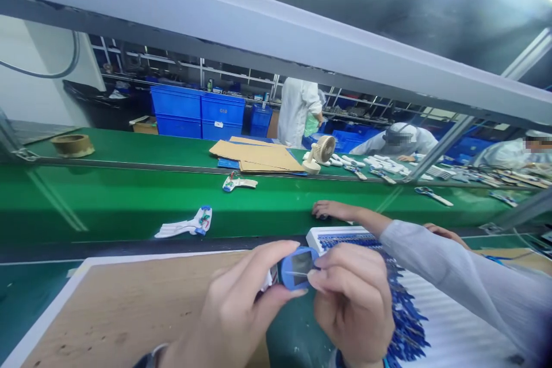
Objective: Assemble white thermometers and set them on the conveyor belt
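Note:
Between the thumb and fingers of my left hand [245, 293] is a device part with a blue rim and a small grey screen [297, 269]. A bit of white casing and thin wires show behind its left side. My right hand [356, 299] is closed in a pinch at the screen's right edge. A thin bright line crosses the screen towards those fingertips; whatever they pinch is too small to make out. Below lies a brown board [142, 305] with a white edge. Many blue parts [407, 322] fan out on a white ridged tray [457, 328] right of my hands.
A co-worker's hand [332, 210] reaches onto the green conveyor belt [129, 195] from the right. White handles with exposed circuitry [185, 224] lie on it. Beyond are a tape roll [72, 145], cardboard sheets [259, 156] and a small fan [322, 150]. A metal beam [276, 40] crosses overhead.

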### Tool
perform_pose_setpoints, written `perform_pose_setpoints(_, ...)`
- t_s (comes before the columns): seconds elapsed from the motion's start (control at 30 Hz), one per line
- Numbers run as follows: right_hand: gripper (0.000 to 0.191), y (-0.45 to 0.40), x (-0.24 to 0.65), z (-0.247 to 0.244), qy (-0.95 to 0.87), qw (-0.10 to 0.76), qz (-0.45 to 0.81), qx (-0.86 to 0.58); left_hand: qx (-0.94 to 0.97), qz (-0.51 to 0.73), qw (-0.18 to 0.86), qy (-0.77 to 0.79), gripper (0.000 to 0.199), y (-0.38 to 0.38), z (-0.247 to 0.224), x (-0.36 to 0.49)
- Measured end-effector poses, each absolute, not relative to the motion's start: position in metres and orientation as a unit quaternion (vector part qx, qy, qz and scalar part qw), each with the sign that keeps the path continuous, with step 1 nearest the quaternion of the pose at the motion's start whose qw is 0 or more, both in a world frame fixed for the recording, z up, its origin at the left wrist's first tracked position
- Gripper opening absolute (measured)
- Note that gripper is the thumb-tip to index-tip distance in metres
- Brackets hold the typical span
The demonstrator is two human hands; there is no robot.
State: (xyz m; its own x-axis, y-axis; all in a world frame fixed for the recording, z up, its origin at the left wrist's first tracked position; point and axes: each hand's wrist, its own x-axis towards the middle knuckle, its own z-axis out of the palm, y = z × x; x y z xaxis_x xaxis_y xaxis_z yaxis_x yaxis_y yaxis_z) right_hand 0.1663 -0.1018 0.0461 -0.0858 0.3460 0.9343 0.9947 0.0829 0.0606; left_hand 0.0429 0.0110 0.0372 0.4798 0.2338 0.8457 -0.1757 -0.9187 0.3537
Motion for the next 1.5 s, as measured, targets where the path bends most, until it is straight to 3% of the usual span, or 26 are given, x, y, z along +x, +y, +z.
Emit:
perform_pose_setpoints(0.1,0.015,-0.101,0.165,0.037,-0.606,0.407,-0.417,-0.542,0.827,0.500,0.257,0.031,0.025,0.011,0.041,0.042)
perform_pose_setpoints(0.23,0.015,-0.097,0.163,0.025,-0.572,0.415,-0.474,-0.525,0.797,0.450,0.399,0.058,0.014,0.009,0.040,0.040)
perform_pose_setpoints(0.3,0.015,-0.094,0.160,0.025,-0.555,0.426,-0.487,-0.523,0.768,0.419,0.474,0.099,0.026,0.009,0.040,0.039)
perform_pose_setpoints(0.43,0.006,-0.089,0.159,0.035,-0.596,0.392,-0.474,-0.516,0.675,0.343,0.637,0.142,0.030,0.012,0.046,0.039)
perform_pose_setpoints(0.6,0.020,-0.084,0.163,0.041,-0.578,0.374,-0.445,-0.572,0.595,0.223,0.767,0.093,0.048,0.016,0.048,0.038)
perform_pose_setpoints(0.73,0.022,-0.087,0.160,0.042,-0.539,0.407,-0.465,-0.572,0.596,0.228,0.767,0.070,0.047,0.014,0.041,0.041)
perform_pose_setpoints(0.97,0.020,-0.099,0.150,0.047,-0.530,0.414,-0.467,-0.574,0.631,0.343,0.687,0.112,0.053,0.003,0.033,0.049)
perform_pose_setpoints(1.1,0.019,-0.104,0.153,0.038,-0.535,0.379,-0.513,-0.553,0.603,0.207,0.757,0.141,0.072,0.005,0.034,0.049)
perform_pose_setpoints(1.17,0.017,-0.105,0.154,0.034,-0.543,0.371,-0.503,-0.561,0.611,0.180,0.756,0.149,0.069,0.006,0.033,0.049)
perform_pose_setpoints(1.33,0.027,-0.107,0.152,0.035,-0.556,0.366,-0.466,-0.583,0.667,0.361,0.634,0.150,0.056,0.003,0.024,0.044)
perform_pose_setpoints(1.5,0.017,-0.111,0.147,0.042,-0.559,0.363,-0.450,-0.594,0.718,0.354,0.597,0.049,0.067,0.001,0.017,0.035)
